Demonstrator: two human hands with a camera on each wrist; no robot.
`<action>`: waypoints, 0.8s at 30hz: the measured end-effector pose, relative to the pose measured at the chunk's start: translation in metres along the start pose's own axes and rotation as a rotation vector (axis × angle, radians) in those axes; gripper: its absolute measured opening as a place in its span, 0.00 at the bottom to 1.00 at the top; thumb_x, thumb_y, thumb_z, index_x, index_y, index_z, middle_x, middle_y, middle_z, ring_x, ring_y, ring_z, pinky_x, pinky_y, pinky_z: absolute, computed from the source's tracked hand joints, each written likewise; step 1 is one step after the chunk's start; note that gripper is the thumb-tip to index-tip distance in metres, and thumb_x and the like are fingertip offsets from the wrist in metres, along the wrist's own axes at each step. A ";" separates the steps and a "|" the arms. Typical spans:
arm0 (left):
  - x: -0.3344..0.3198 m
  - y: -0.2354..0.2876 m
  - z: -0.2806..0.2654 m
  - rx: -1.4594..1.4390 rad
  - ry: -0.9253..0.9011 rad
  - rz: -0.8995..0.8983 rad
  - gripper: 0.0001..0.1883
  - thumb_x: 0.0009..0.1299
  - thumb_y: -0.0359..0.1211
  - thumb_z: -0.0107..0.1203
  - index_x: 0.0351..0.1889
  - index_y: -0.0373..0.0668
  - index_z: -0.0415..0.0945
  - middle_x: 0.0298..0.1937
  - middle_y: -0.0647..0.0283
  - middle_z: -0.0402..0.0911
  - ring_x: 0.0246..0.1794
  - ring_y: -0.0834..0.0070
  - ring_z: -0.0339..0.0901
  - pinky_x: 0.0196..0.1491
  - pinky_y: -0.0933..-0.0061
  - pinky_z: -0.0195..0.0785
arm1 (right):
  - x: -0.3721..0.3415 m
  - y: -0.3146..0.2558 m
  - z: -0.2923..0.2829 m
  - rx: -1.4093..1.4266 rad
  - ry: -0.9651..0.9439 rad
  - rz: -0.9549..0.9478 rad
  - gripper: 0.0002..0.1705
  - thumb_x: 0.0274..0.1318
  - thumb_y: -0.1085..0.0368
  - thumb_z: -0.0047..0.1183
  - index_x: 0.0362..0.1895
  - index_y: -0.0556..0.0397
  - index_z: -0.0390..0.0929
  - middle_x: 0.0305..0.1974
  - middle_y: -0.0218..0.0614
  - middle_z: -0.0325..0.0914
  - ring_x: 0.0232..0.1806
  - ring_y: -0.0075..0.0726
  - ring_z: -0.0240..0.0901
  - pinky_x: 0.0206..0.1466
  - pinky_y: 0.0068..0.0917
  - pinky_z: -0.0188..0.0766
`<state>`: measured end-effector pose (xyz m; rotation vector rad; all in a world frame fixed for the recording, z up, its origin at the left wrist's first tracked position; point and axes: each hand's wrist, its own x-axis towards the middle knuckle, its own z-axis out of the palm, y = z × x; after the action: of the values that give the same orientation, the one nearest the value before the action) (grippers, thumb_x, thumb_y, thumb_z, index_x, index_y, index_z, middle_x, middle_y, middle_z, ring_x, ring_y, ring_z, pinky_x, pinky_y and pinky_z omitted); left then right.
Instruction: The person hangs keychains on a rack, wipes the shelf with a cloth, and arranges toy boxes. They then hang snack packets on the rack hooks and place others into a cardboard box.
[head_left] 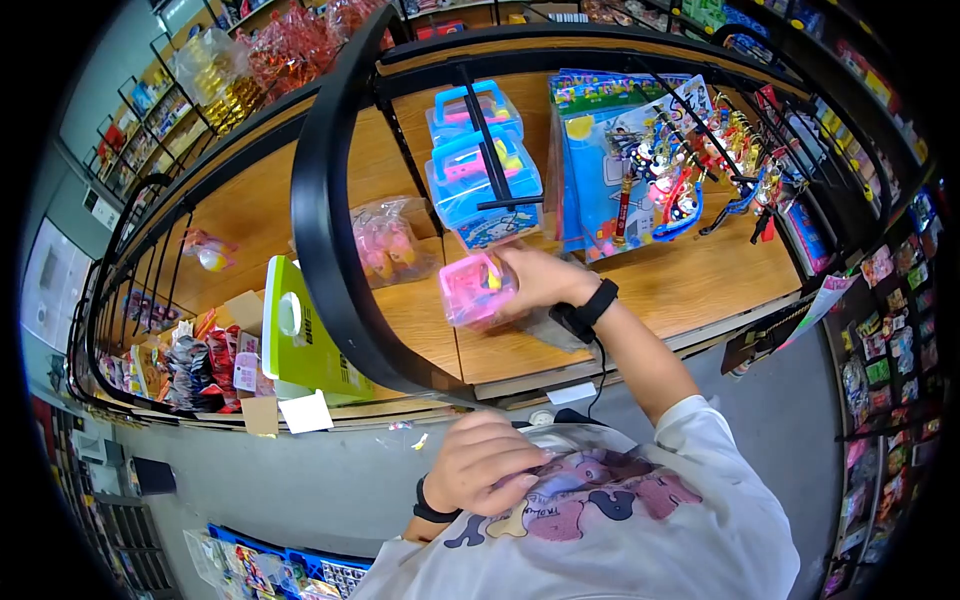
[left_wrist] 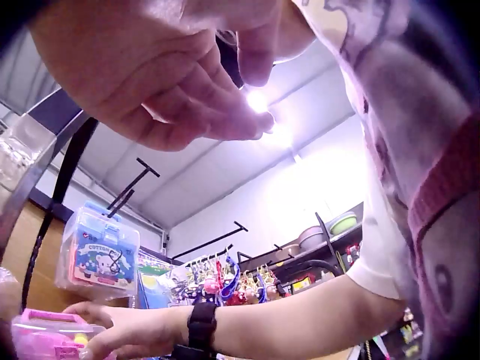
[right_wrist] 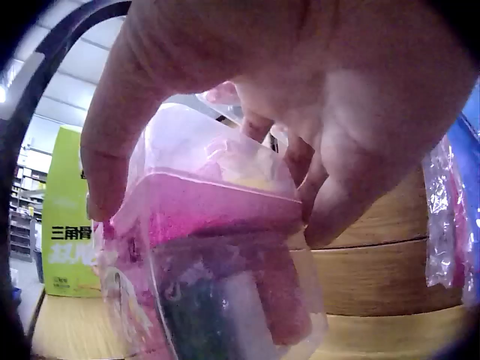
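My right hand (head_left: 545, 277) grips a small clear box with a pink lid and handle (head_left: 478, 290) over the wooden shelf. Up close in the right wrist view, thumb and fingers of the right hand (right_wrist: 300, 97) hold two sides of the box (right_wrist: 225, 202), with dark green, white and red contents inside. Blue-lidded boxes (head_left: 485, 185) hang from a hook just behind it. My left hand (head_left: 486, 465) is held before the shirt with its fingers loosely bent and nothing in them; the left wrist view shows this left hand (left_wrist: 161, 82) from below.
Bagged pink toys (head_left: 385, 240) and a green box (head_left: 305, 335) stand to the left on the shelf. Keychains (head_left: 680, 185) and blue flat packs (head_left: 590, 180) hang at the right. A thick black rack bar (head_left: 335, 220) curves across the front left.
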<state>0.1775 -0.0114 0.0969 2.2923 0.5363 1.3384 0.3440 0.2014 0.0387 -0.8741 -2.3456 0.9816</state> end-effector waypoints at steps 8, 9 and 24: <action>0.020 0.003 0.009 0.058 0.052 0.005 0.13 0.54 0.29 0.59 0.39 0.41 0.79 0.32 0.63 0.81 0.30 0.65 0.77 0.35 0.67 0.68 | -0.047 -0.014 0.005 0.065 -0.144 -0.240 0.46 0.32 0.57 0.69 0.60 0.52 0.63 0.52 0.47 0.67 0.57 0.53 0.64 0.61 0.37 0.63; 0.027 0.006 0.008 0.094 0.092 -0.004 0.13 0.54 0.29 0.58 0.39 0.41 0.79 0.33 0.62 0.81 0.32 0.64 0.77 0.37 0.67 0.68 | -0.056 -0.026 -0.002 0.073 -0.161 -0.208 0.46 0.32 0.57 0.69 0.60 0.52 0.64 0.54 0.46 0.66 0.59 0.51 0.63 0.62 0.37 0.61; 0.118 -0.080 0.005 0.759 0.557 -0.440 0.33 0.61 0.28 0.60 0.66 0.40 0.61 0.70 0.46 0.53 0.70 0.49 0.53 0.68 0.56 0.50 | -0.119 -0.037 -0.083 0.492 0.155 -0.076 0.55 0.30 0.62 0.73 0.66 0.51 0.57 0.63 0.37 0.59 0.66 0.38 0.58 0.67 0.38 0.58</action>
<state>0.2276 0.1166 0.1360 2.0508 1.8797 1.7148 0.4638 0.1368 0.1016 -0.6329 -1.8701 1.3267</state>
